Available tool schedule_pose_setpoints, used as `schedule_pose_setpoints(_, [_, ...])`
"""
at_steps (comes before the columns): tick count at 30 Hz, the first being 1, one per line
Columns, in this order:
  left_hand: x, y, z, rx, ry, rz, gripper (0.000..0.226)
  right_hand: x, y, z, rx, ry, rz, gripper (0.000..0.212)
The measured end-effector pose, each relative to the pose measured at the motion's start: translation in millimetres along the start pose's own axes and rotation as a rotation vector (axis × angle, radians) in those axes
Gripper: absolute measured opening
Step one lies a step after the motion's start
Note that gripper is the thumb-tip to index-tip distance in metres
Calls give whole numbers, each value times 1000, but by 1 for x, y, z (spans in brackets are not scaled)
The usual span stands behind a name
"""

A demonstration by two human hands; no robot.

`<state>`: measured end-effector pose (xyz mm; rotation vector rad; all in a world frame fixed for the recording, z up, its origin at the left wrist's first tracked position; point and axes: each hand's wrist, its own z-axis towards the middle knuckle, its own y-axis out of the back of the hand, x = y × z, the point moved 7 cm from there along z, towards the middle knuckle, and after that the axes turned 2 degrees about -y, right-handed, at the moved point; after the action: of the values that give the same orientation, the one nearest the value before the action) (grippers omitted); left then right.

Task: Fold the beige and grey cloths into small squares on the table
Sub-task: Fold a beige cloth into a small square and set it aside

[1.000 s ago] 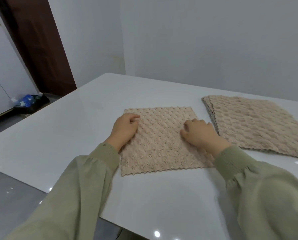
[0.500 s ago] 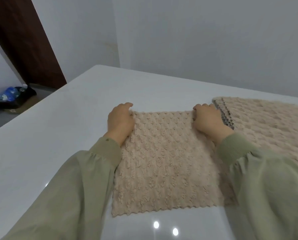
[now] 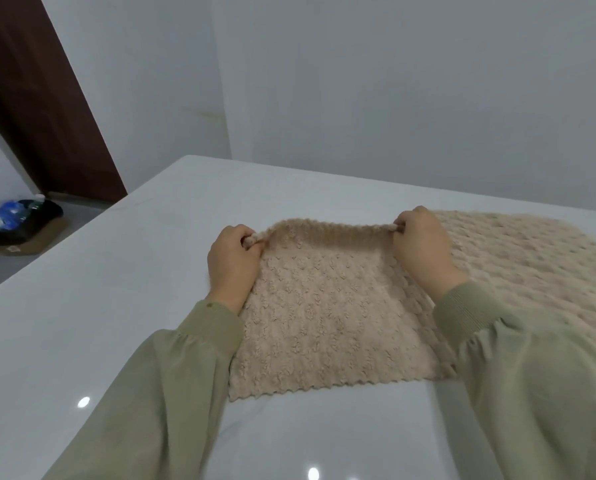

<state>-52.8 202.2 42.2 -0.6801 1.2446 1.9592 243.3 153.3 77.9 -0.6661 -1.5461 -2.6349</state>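
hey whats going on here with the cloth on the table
A person is starting a fold on a beige cloth spread on the white table. The left hand and right hand each pinch a far corner with the fingers, holding the far edge raised while the near edge lies flat on the table. More beige fabric lies flat just to the right.

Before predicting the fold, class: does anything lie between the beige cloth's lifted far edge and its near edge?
Nothing visible does. The left hand and right hand pinch the far corners of the beige cloth; its surface to the near edge is bare between the sleeves. The pile of cloths lies to the right.
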Motion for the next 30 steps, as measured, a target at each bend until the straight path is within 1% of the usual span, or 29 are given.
schedule_pose_setpoints(3, [-12, 11, -24, -26, -104, 31, 11, -4, 14, -32, -65, -10, 118, 17])
schedule_pose_setpoints(6, [-20, 28, -50, -70, -157, 63, 15, -11, 22, -70, -142, -63, 207, 19])
schedule_pose_setpoints(10, [-14, 43, -72, -72, -100, 40, 22, -26, 36, -104, -268, -143, 360, 17])
schedule_pose_setpoints(12, [-10, 50, -79, -93, -46, -3, 21, -26, 45, -112, -319, -103, 374, 17])
schedule_pose_setpoints(14, [-8, 58, -85, -127, -8, -31, 19, -25, 47, -118, -298, -78, 339, 17])
schedule_pose_setpoints(16, [-9, 65, -93, -150, 16, -60, 16, -27, 50, -125, -271, -98, 319, 19])
schedule_pose_setpoints(19, [-14, 68, -109, -113, 68, -169, 18, -31, 52, -138, -220, -100, 331, 22])
schedule_pose_setpoints(22, [-22, 69, -130, -63, 153, -324, 27, -34, 52, -154, -136, -113, 439, 24])
schedule_pose_setpoints(23, [-27, 70, -135, -50, 138, -295, 28, -35, 53, -158, -95, -111, 446, 24])
schedule_pose_setpoints(25, [-36, 67, -144, 20, 78, -155, 26, -34, 52, -166, 3, -71, 397, 24])
schedule_pose_setpoints(27, [-43, 53, -152, 169, -8, 9, 22, -34, 48, -170, 105, 7, 270, 27])
schedule_pose_setpoints(28, [-43, 44, -154, 253, -67, 141, 29, -33, 43, -172, 158, 45, 157, 32])
schedule_pose_setpoints(30, [-39, 24, -157, 388, -163, 401, 54, -33, 34, -174, 244, 92, -95, 40])
